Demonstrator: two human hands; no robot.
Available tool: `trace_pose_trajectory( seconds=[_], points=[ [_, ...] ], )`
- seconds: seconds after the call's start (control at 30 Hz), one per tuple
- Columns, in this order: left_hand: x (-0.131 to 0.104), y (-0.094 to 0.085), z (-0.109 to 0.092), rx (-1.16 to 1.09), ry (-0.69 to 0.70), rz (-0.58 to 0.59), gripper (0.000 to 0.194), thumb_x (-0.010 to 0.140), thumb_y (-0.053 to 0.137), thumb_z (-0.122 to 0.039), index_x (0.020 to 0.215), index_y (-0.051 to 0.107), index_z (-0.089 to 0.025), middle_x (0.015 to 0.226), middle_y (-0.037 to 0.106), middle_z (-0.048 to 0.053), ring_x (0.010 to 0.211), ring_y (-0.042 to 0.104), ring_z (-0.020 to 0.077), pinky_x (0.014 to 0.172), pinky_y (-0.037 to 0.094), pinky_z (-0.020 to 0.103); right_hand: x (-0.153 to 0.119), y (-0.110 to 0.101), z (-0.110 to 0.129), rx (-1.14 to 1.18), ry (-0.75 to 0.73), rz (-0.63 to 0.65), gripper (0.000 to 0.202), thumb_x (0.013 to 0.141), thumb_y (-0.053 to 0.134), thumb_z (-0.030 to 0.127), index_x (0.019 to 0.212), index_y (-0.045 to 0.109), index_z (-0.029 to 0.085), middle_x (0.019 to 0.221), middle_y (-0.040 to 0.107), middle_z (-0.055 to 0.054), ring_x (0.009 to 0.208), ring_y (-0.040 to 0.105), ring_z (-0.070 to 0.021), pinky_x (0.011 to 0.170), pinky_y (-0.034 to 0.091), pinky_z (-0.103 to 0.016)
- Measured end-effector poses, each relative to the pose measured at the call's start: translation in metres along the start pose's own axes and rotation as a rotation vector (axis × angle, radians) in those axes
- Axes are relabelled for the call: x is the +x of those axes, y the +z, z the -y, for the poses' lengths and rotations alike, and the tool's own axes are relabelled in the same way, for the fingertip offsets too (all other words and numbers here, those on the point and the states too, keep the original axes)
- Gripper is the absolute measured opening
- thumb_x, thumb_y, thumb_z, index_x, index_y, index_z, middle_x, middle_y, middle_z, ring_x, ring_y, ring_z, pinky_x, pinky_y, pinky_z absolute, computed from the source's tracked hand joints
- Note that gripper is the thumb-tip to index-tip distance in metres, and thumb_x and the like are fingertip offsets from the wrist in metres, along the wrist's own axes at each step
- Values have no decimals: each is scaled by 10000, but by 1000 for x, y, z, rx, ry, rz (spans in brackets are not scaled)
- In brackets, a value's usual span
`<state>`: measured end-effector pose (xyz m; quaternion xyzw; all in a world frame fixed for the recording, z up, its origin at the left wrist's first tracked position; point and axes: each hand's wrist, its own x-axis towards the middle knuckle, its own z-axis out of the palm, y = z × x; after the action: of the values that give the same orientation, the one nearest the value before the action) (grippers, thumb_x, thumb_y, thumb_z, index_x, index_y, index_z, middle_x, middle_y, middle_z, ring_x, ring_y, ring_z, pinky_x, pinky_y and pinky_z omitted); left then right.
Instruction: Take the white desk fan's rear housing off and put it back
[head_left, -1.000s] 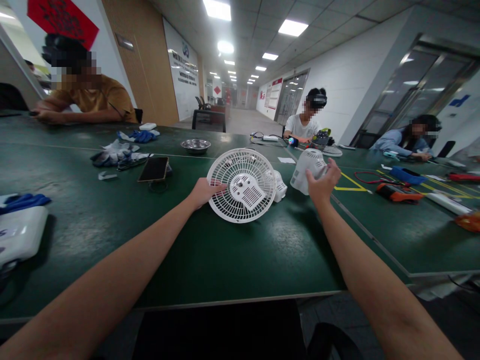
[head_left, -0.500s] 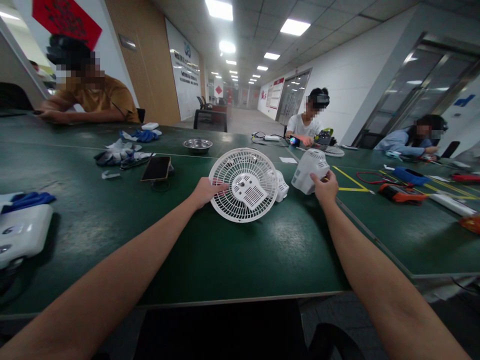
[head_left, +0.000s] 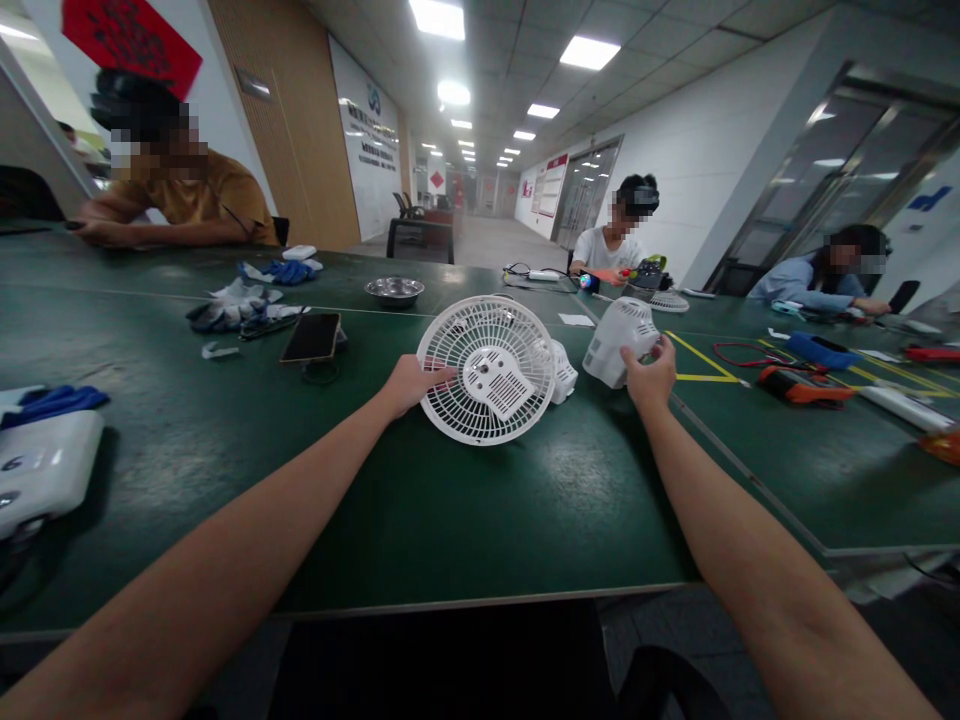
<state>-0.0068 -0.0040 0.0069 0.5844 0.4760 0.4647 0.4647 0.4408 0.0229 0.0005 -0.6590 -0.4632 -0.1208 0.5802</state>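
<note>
At twelve o'clock on the glossy green table (head_left: 480, 530), my left hand (head_left: 409, 384) pinches the rim of a round, thin-ribbed plastic grille (head_left: 495, 380). At one o'clock, my right hand (head_left: 651, 378) grasps a slotted, rounded white housing (head_left: 611, 342); these two parts stand apart, not joined to each other.

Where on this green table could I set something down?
Bare table shows between the forearms, from the round white grille to the near edge, and between the phone and the white object at far left. It looks crowded around the grey gloves and, at right, the orange meter.
</note>
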Motion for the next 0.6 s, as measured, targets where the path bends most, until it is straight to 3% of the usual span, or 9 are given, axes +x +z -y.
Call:
trace_pose_trajectory(
  seconds=[0.1, 0.17, 0.23, 0.3, 0.43, 0.6],
  points=[
    [-1, 1, -2, -14, -13, 0, 184, 751, 834, -253, 833, 728, -127, 824, 763, 85, 757, 733, 210, 791, 607, 388, -3, -6, 23, -95, -178, -100, 754, 731, 736, 486, 1373, 521, 154, 1352, 576, -187, 1290, 503, -367, 1062, 400, -563],
    [-2, 2, -5, -17, -28, -10, 180, 746, 837, -245, 825, 726, -127, 827, 763, 86, 772, 736, 216, 801, 607, 396, -9, -9, 42, -71, -265, -80, 640, 766, 707, 495, 1301, 572, 171, 1298, 587, -169, 1230, 531, -351, 1029, 430, -546],
    [-4, 3, -9, -6, -42, -19, 161, 752, 830, -226, 823, 725, -126, 828, 764, 89, 780, 738, 222, 804, 606, 404, -18, -9, 60, 1, -349, 56, 518, 815, 667, 510, 1200, 625, 167, 1173, 624, -146, 1079, 594, -305, 997, 463, -502],
    [-6, 3, -10, 9, -47, -26, 143, 765, 817, -217, 831, 729, -126, 830, 766, 90, 778, 737, 225, 804, 604, 411, -31, -7, 74, 61, -410, 282, 510, 829, 661, 543, 1178, 640, 172, 1124, 646, -133, 999, 616, -281, 960, 491, -474],
    [-3, 2, -5, 21, -14, -15, 148, 769, 817, -239, 834, 734, -134, 799, 759, 83, 735, 726, 213, 795, 602, 414, -56, 4, 86, 130, -448, 615, 772, 789, 717, 550, 1427, 474, 191, 1250, 623, -150, 1077, 614, -297, 980, 490, -482],
    [3, 0, 2, 12, 10, 3, 159, 766, 818, -242, 843, 732, -132, 821, 761, 89, 730, 722, 206, 780, 603, 404, -70, 15, 81, 79, -487, 813, 1019, 696, 811, 482, 1531, 302, 195, 1451, 521, -181, 1230, 572, -352, 1063, 431, -527]
  ],
)
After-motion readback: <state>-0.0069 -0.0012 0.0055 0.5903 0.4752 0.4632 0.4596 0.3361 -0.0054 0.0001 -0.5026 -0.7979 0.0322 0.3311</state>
